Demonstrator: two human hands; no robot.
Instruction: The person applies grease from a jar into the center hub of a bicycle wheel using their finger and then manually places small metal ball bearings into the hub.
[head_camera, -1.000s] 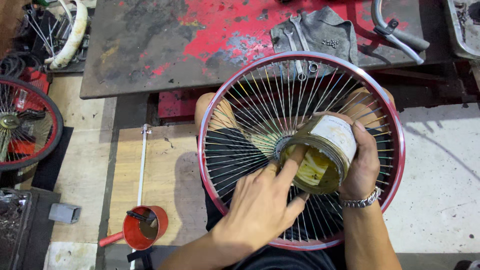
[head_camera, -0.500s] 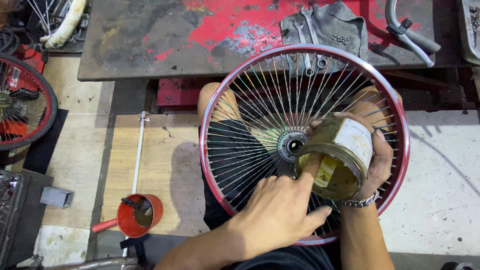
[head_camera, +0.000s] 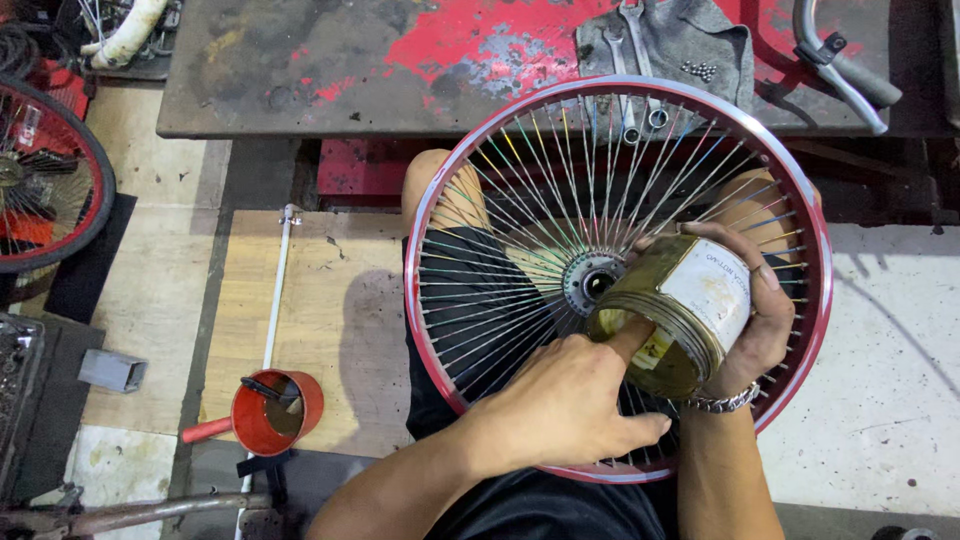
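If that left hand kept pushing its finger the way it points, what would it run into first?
The left hand points its forefinger up and to the right, into the open mouth of the jar that the right hand holds. It would likely meet the yellowish paste inside first, though the fingertip may already be touching it.

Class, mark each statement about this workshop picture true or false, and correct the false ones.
1. The right hand holds a jar tilted on its side. True.
2. The left hand grips a wrench. False: its fingers reach into the jar's open mouth; the wrenches lie on a grey cloth on the bench.
3. The spoked wheel has a red rim and rests over the person's lap. True.
4. A blue cup stands on the wooden board. False: the cup is red, with a handle.
5. A bracelet is on the right wrist. True.
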